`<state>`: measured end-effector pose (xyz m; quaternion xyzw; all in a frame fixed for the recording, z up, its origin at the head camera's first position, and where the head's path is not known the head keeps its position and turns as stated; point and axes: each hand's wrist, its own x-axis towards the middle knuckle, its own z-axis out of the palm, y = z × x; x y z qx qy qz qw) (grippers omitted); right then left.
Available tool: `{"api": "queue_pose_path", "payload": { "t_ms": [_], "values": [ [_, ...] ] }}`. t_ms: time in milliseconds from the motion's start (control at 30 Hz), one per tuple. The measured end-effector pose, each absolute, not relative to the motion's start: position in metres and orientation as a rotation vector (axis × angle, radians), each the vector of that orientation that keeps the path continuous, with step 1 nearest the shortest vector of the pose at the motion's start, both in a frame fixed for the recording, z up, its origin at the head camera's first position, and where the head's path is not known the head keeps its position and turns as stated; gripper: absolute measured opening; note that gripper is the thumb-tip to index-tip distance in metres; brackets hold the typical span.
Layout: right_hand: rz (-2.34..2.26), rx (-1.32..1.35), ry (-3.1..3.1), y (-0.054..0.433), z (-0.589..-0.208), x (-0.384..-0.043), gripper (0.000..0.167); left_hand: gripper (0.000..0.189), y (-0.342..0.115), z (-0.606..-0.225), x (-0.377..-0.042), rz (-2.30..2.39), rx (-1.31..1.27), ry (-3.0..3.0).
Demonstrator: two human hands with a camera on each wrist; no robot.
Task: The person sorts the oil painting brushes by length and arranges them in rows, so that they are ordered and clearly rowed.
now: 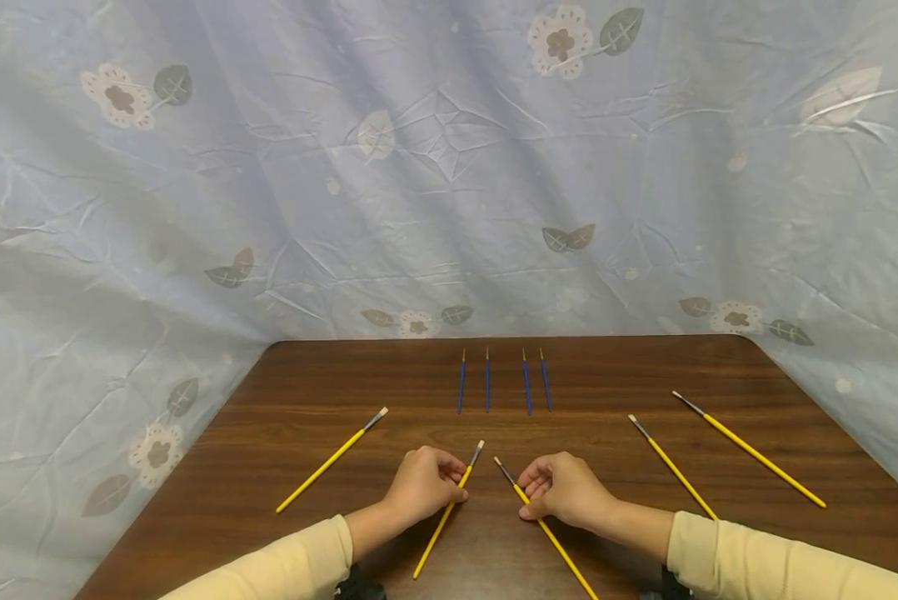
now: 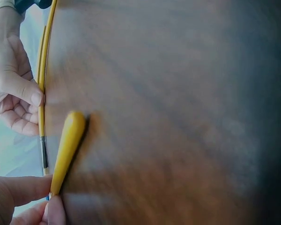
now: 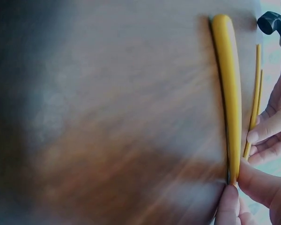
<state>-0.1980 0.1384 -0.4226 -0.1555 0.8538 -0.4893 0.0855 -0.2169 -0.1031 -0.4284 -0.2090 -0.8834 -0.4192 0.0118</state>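
Observation:
At the front middle of the table, my left hand (image 1: 422,485) pinches a yellow paintbrush (image 1: 436,540) between thumb and fingers. Its pale bristles point away from me, and in the left wrist view the rounded handle end (image 2: 69,140) lies close over the wood. To the right, my right hand (image 1: 569,492) holds another yellow paintbrush (image 1: 561,552) between thumb and curled fingers. Its handle (image 3: 228,79) shows large in the right wrist view, its shadow close beside it. The two brushes lean toward each other at their bristle ends, a small gap apart.
Another yellow paintbrush (image 1: 320,472) lies slanted at the left. Two more, an inner yellow brush (image 1: 677,472) partly behind my right sleeve and an outer yellow brush (image 1: 764,460), lie at the right. Several thin blue brushes (image 1: 487,387) lie near the far edge, before a patterned curtain (image 1: 449,167).

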Motion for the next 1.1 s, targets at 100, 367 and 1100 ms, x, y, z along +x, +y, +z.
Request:
{"api": "queue_pose_path", "payload": {
  "t_ms": [100, 367, 1100],
  "values": [
    [-1.469, -0.472, 2.54, 0.138, -0.423, -0.198, 0.031, 0.021, -0.103, -0.428, -0.216, -1.282, -0.66, -2.749],
    [-1.468, -0.471, 2.526, 0.14, -0.42, -0.197, 0.028, 0.016, -0.102, -0.429, -0.219, -1.227, -0.668, -2.736],
    [-1.579, -0.354, 2.316, 0.146, -0.412, -0.206, 0.026, 0.025, -0.108, -0.418, -0.215, -1.961, -0.367, -2.77]
  ]
}}
